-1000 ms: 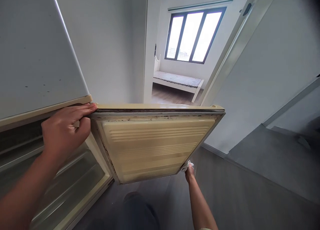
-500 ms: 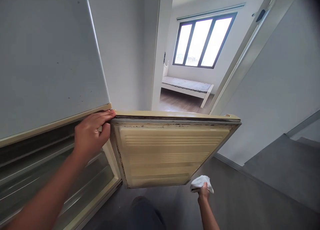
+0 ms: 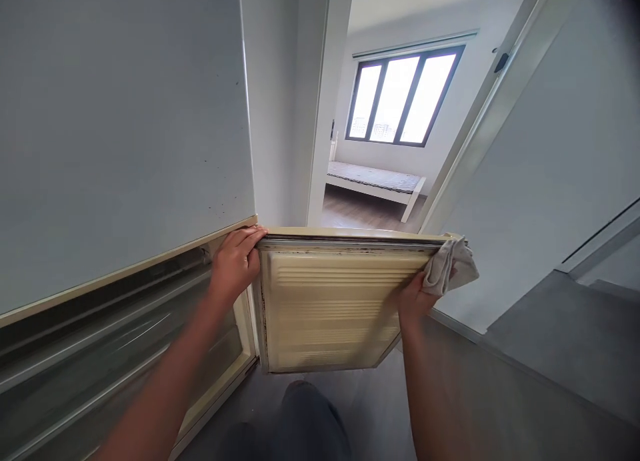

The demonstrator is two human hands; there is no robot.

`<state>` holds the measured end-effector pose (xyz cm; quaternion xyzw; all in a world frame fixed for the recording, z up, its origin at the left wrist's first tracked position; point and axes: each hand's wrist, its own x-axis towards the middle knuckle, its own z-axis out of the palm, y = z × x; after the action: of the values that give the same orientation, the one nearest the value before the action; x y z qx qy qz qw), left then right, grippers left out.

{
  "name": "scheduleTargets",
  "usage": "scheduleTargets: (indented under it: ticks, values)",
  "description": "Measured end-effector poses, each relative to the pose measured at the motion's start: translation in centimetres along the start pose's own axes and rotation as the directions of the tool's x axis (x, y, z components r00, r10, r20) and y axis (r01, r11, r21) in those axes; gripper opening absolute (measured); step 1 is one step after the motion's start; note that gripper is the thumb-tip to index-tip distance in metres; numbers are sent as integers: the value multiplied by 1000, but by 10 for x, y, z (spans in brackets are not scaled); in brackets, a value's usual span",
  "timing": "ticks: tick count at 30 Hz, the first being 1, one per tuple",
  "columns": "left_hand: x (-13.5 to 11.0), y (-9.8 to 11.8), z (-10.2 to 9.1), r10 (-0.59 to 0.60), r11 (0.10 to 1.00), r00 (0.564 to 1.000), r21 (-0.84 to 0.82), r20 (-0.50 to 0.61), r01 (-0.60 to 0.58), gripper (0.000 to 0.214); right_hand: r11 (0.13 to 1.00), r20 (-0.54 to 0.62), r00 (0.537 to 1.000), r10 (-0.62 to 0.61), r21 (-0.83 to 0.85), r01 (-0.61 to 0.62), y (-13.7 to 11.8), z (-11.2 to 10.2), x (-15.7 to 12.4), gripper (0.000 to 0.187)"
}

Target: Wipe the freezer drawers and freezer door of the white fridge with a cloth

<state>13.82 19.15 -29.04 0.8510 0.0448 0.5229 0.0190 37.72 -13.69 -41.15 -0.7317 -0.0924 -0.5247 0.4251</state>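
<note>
Hands — left, right — on fridge door

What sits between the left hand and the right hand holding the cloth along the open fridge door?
In the head view, only the door's yellowed inner panel and its grimy top seal span from the left hand to the right hand with the cloth.

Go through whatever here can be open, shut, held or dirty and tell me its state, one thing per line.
Lower fridge door: swung open, dark grime along its top seal.
Upper fridge door: shut.
Cloth: bunched, pressed on the lower door's top right corner.
Left hand: gripping the door's top left corner.
Right hand: holding the cloth.
Bedroom door: open.
</note>
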Motion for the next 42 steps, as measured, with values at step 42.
scheduleTargets:
  ticks: [42]
  values:
    - [-3, 8, 1, -161, 983, 986, -82, 48, 165, 51, 968, 131, 967, -219, 157, 198, -107, 11, -28, 55]
